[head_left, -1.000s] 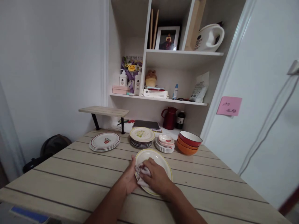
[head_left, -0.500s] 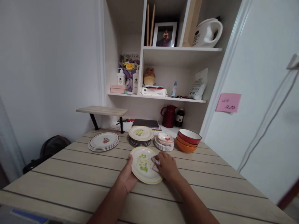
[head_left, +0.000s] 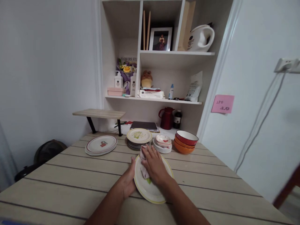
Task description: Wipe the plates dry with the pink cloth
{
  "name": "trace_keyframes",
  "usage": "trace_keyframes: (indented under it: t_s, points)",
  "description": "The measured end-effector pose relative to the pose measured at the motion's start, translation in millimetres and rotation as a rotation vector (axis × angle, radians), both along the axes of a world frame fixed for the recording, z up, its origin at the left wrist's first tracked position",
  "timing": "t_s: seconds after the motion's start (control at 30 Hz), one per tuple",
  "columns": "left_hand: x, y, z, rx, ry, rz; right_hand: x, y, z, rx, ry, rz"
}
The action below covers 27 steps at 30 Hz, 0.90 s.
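A cream plate (head_left: 150, 191) with a yellow rim and a green leaf print is held low over the front of the table, tilted. My left hand (head_left: 128, 181) grips its left edge, thumb up along the rim and the other fingers hidden beneath. Over the plate's upper face lies my right hand (head_left: 153, 164), fingers stretched out, pressing a pale pinkish cloth (head_left: 143, 167) against it. The cloth shows at the left of the fingers and covers most of the print.
Behind the plate stand a stack of red-rimmed plates (head_left: 101, 145), a stack topped by a yellow-rimmed plate (head_left: 139, 136), small white dishes (head_left: 163, 140) and nested red and orange bowls (head_left: 186, 142). A small raised shelf (head_left: 99, 113) stands back left; a red jug (head_left: 166, 118) is farther back.
My right hand and the cloth have moved left and up across the plate, fingers now spread flatter. The plate has come nearer and tilted more, still in my left hand. The view has shifted slightly.
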State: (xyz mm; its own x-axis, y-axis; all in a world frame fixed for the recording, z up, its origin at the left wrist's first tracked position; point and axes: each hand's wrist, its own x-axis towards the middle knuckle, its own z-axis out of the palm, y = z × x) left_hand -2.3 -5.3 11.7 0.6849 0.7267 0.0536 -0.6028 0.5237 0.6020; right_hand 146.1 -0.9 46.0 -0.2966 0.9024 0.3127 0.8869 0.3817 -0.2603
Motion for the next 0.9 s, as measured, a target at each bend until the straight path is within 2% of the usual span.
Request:
trace_keyframes:
  t_s: [0.1,0.2,0.27,0.4,0.5,0.6,0.67,0.73,0.83,0.9]
  points:
    - [1,3,-8.7,0.022,-0.021,-0.021,13,13,-5.2,0.034,-0.045,-0.197]
    - [-2,11,-18.8,0.021,-0.087,0.056,22,13,-12.2,-0.021,-0.089,-0.264]
    - [-5,16,-23.3,0.006,-0.126,0.124,22,6,-15.3,-0.076,-0.122,-0.192]
    - [-12,21,-24.6,-0.012,-0.139,0.212,9,-20,-15.7,-0.165,-0.122,0.13]
    - [-13,16,-19.4,-0.011,-0.112,0.205,-5,-37,-11.0,-0.165,-0.067,0.303]
    - [-10,8,-10.7,-0.022,-0.033,0.146,-15,-36,-3.8,-0.117,-0.038,0.345]
    - [-5,3,-5.4,-0.027,-0.002,0.09,-15,-24,-0.3,-0.087,-0.024,0.268]
    - [-1,0,-2.5,-0.018,0.001,0.037,-7,-9,-0.3,-0.065,-0.025,0.121]
    - [1,0,-3.6,-0.006,0.024,-0.007,13,10,-8.6,-0.05,-0.071,-0.134]
    - [-1,2,-6.3,-0.014,0.03,0.004,27,16,-17.4,-0.047,-0.098,-0.215]
